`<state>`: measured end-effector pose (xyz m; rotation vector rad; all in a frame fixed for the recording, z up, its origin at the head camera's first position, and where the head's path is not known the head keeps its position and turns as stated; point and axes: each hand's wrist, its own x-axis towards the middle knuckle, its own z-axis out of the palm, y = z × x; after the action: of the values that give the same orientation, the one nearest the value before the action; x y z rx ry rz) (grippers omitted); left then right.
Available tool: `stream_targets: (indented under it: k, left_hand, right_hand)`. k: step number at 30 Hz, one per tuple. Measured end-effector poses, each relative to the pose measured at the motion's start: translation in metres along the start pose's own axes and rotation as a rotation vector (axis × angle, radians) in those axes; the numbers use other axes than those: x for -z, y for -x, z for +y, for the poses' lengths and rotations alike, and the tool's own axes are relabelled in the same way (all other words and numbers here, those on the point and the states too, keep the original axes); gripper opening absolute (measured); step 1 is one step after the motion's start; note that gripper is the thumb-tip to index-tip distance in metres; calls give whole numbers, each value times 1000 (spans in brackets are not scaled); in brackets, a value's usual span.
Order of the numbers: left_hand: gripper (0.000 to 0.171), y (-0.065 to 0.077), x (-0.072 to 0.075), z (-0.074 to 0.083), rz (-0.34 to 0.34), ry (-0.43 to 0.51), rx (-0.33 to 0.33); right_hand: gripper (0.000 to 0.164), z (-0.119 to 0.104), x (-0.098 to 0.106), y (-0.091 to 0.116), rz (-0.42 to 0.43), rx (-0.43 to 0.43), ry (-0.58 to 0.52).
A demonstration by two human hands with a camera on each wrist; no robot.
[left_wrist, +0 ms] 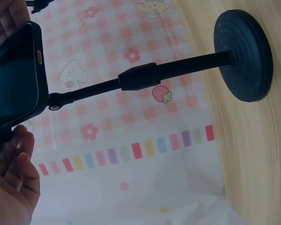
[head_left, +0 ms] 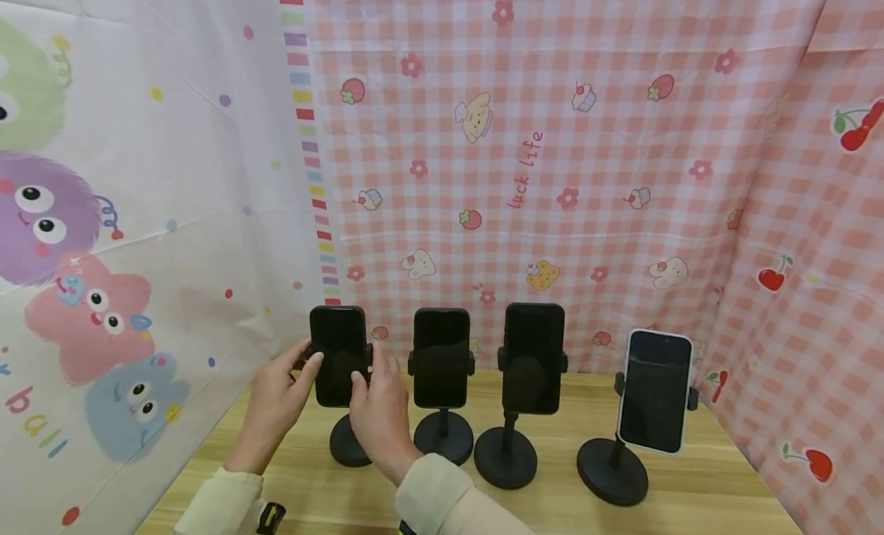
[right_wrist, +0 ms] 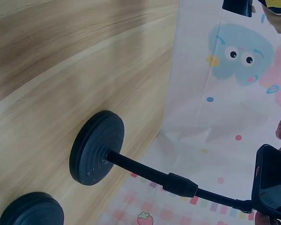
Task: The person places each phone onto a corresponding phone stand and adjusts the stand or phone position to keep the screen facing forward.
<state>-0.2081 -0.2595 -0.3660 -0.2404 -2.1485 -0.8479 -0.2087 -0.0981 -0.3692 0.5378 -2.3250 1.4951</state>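
The leftmost black smartphone (head_left: 338, 335) stands upright in the clamp of a black phone stand (head_left: 345, 447). My left hand (head_left: 272, 401) grips the clamp at the phone's left side, its thumb at the front edge of the screen. On the opposite side my right hand (head_left: 383, 416) holds the other clamp arm, thumb by the right edge and fingers partly hidden behind. From the left wrist view, the stand's thin pole (left_wrist: 185, 68) runs from its round base (left_wrist: 243, 56) to the phone's back. The right wrist view shows the phone (right_wrist: 274, 180) at the frame's edge.
To the right, a second phone (head_left: 442, 358), a third phone (head_left: 534, 358) and a white-edged phone (head_left: 656, 389) sit on matching stands. The wooden table (head_left: 545, 512) meets a pink checked cloth (head_left: 608, 236) behind and a white cartoon-printed cloth (head_left: 207, 289) on the left.
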Motion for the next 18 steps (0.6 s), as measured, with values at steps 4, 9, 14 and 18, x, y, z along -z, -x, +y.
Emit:
stream_targets:
  k: [4, 9, 14, 18]
  left_hand:
    - [30, 1, -2, -3, 3, -8, 0]
    - [27, 4, -5, -8, -2, -2, -19]
    - [23, 12, -6, -13, -5, 8, -9]
    - [24, 19, -5, -14, -14, -6, -7]
  right_hand:
    - [57, 2, 2, 2, -28, 5, -33]
    - [61, 5, 4, 5, -49, -28, -58]
    - [63, 7, 4, 9, -52, -46, -31]
    - [59, 8, 2, 16, -71, -36, -3]
